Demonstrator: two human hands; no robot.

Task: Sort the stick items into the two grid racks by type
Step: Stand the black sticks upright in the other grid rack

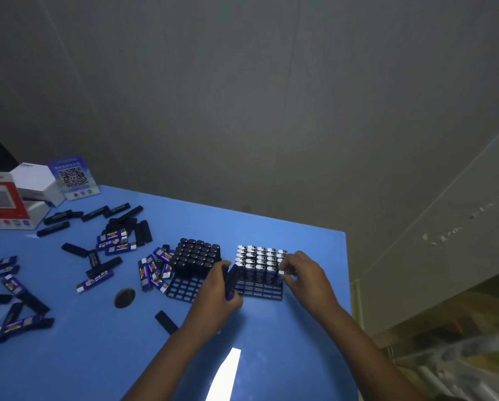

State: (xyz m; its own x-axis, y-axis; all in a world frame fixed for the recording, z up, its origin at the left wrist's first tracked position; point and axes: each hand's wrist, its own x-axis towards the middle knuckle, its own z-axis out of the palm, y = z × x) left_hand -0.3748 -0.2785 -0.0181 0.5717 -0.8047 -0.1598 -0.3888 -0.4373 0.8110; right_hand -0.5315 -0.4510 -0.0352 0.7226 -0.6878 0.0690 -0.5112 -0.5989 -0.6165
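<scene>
**Both hands at the racks, sticks half sorted**

Right hand (301, 273) is at the right edge of the right rack (259, 289), fingers curled and pinching a white-capped blue stick (281, 274) at the rack's near-right corner. Can't tell whether that stick is seated in a cell.

Left hand (217, 293) sits between the two racks, fingers wrapped round a small bundle of sticks (230, 280), dark with a blue end showing below the fist.

Right rack: blue sticks upright, white caps up, back rows full, front row of cells open. Left rack (184, 287): black sticks (197, 254) upright in the back rows, front rows open.

Loose blue and black sticks lie scattered across the blue table (300, 328) to the left; one black stick (166, 322) lies near the left forearm. A dark round hole (124, 298) sits left of the racks. Boxes (25, 195) and a QR card (73, 178) stand at the far-left corner.
</scene>
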